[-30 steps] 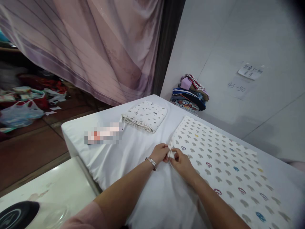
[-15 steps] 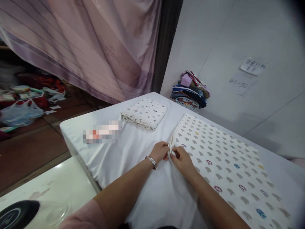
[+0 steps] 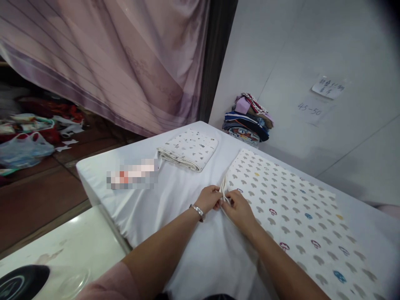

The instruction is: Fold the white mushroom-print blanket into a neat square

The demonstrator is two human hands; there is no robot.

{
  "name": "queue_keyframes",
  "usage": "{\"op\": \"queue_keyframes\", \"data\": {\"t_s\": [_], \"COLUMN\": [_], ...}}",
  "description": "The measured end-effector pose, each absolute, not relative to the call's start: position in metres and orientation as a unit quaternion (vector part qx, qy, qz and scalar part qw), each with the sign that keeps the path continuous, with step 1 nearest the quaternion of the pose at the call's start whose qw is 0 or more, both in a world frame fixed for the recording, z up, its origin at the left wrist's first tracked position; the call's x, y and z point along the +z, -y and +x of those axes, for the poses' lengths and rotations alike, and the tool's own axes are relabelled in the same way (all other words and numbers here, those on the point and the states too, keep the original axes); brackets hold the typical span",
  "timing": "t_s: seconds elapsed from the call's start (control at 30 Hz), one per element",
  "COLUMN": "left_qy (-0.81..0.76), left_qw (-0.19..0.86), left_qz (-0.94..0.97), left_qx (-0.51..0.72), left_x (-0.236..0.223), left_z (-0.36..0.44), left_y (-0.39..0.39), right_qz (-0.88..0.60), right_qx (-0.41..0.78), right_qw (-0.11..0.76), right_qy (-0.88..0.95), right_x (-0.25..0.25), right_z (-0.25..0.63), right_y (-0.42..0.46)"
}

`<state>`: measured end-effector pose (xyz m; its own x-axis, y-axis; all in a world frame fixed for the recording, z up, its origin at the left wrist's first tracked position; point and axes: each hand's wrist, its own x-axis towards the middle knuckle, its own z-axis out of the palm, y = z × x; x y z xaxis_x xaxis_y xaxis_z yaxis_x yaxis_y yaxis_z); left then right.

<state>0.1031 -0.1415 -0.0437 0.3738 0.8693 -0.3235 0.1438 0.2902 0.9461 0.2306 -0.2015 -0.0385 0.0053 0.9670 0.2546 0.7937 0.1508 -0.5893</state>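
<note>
A white cloth with grey, red, blue and yellow mushroom prints (image 3: 281,204) lies folded in layers on the right part of the white-covered table (image 3: 190,254). My left hand (image 3: 210,199), with a bracelet at its wrist, pinches the layered left edge of this cloth. Close beside it, my right hand (image 3: 239,210) grips the same edge between thumb and fingers, lifting it slightly. Farther back rests a second cloth (image 3: 189,150), white with small dark prints and folded into a rectangle. Left of that lies a pixelated item (image 3: 133,173) whose kind I cannot tell.
A stack of folded clothes (image 3: 246,118) stands beyond the far edge, by the wall with paper notes (image 3: 328,86). A pink curtain (image 3: 125,62) hangs behind. At lower left is a pale glossy surface (image 3: 84,233) with a black round object (image 3: 23,281). Bags (image 3: 26,148) lie on the floor.
Both hands stay at the cloth's left edge; the right fingers have shifted slightly along the layers. The whole view has moved a little.
</note>
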Motion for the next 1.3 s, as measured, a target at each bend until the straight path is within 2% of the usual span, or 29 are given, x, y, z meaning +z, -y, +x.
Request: {"op": "queue_keyframes", "data": {"t_s": [0.13,0.27,0.37,0.53,0.8,1.0,1.3], "left_qy": [-0.487,-0.492,-0.493,-0.485,-0.485,-0.484,-0.455], "left_qw": [0.637,0.643,0.644,0.651,0.676,0.674,0.674], "left_qz": [0.523,0.513,0.509,0.493,0.452,0.454,0.486], "left_qx": [0.289,0.286,0.289,0.313,0.320,0.325,0.321], "left_x": [-0.045,-0.045,-0.045,-0.045,-0.044,-0.047,-0.048], "left_z": [0.103,0.104,0.104,0.104,0.103,0.103,0.102], "left_y": [0.141,0.141,0.141,0.141,0.140,0.140,0.142], "right_qz": [-0.633,-0.646,-0.650,-0.632,-0.662,-0.661,-0.645], "right_qx": [0.131,0.187,0.181,0.150,0.111,0.096,0.091], "right_qw": [0.315,0.403,0.460,0.390,0.305,0.293,0.324], "right_qy": [0.695,0.621,0.577,0.653,0.675,0.684,0.686], "right_x": [-0.035,-0.035,-0.037,-0.038,-0.035,-0.039,-0.049], "right_z": [0.229,0.233,0.235,0.228,0.216,0.217,0.222], "right_y": [0.197,0.197,0.200,0.203,0.206,0.208,0.207]}}
